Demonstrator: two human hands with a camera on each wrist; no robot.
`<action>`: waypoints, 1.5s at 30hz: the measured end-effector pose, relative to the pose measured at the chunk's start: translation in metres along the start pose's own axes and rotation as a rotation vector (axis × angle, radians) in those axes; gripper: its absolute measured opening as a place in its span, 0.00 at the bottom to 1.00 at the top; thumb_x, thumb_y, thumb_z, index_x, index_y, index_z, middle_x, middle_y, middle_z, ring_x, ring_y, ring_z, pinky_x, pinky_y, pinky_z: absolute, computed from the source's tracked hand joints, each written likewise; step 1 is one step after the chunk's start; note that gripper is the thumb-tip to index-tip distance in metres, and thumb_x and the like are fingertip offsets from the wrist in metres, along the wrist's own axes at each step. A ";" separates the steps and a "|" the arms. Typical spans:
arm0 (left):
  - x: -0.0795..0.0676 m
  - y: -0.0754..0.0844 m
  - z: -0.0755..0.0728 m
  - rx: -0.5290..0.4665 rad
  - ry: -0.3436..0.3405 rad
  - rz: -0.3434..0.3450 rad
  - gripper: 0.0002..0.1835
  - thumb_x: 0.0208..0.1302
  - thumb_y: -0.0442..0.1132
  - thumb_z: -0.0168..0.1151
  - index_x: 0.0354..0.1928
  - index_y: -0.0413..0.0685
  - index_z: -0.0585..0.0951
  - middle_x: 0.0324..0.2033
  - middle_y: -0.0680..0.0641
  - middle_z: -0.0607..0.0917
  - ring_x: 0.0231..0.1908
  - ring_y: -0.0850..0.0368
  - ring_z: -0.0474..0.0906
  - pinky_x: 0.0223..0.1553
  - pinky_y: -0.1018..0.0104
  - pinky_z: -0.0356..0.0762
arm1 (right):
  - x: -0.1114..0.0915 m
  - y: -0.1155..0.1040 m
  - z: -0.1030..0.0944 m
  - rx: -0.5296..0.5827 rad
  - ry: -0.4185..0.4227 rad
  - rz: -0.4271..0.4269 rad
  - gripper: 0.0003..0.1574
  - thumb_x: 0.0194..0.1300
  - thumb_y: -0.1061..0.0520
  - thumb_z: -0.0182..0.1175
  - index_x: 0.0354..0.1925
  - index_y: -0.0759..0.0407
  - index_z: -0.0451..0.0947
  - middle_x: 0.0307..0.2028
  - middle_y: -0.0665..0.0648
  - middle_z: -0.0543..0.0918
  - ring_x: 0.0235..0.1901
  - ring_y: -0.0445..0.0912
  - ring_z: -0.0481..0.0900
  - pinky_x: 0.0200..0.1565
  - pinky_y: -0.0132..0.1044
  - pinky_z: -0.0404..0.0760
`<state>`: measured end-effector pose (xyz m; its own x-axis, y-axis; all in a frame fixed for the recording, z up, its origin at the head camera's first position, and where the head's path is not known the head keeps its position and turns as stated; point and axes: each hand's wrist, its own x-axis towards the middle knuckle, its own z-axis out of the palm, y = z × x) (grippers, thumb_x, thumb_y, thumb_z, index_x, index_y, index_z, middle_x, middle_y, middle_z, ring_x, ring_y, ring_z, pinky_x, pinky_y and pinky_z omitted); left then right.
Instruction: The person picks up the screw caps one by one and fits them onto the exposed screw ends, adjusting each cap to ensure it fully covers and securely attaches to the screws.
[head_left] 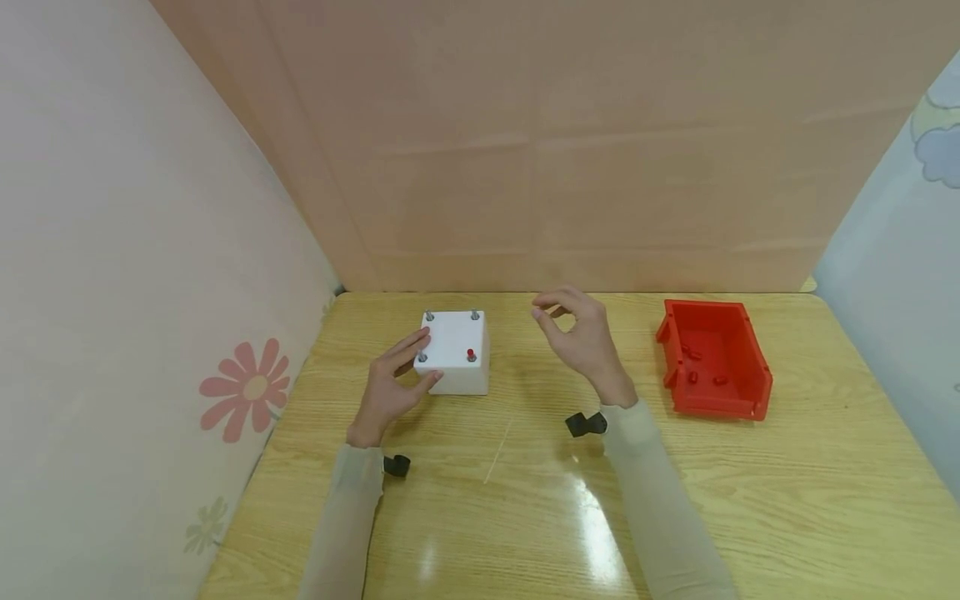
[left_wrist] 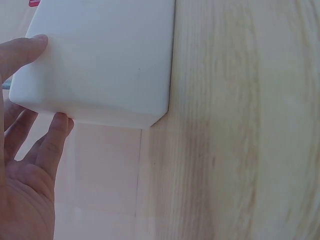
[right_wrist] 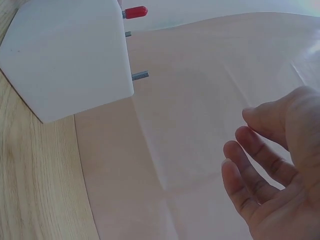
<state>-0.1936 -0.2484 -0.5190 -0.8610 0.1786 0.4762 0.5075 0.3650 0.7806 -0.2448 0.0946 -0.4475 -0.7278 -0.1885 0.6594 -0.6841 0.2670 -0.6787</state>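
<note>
A white box (head_left: 453, 340) stands on the table with a metal threaded stud at each top corner. On the front right stud sits a red cap (head_left: 470, 352), seen side-on in the right wrist view as a red sleeve (right_wrist: 135, 12). My left hand (head_left: 393, 382) holds the box at its front left corner, thumb on the front face and fingertips along the left side and top edge. To the right of the box, my right hand (head_left: 581, 333) is raised in the air. Its fingers bend loosely toward the thumb (right_wrist: 267, 117), with nothing between them.
A red bin (head_left: 718, 358) stands on the right part of the table, with several small red caps (head_left: 721, 380) lying inside. A brown sheet (head_left: 540, 167) hangs behind the table's back edge. White walls with flower and cloud pictures flank the table (head_left: 817, 467).
</note>
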 end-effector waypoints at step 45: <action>0.003 0.024 0.002 0.018 0.005 -0.014 0.32 0.59 0.20 0.76 0.66 0.24 0.78 0.71 0.29 0.77 0.69 0.29 0.75 0.62 0.72 0.79 | -0.001 0.009 -0.046 -0.217 0.076 0.091 0.09 0.70 0.65 0.70 0.48 0.66 0.89 0.43 0.63 0.90 0.46 0.57 0.86 0.47 0.53 0.88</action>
<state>-0.1840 -0.2376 -0.4995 -0.8678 0.1688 0.4675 0.4947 0.3841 0.7796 -0.2481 0.1409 -0.4394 -0.7748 -0.0845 0.6265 -0.5833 0.4776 -0.6570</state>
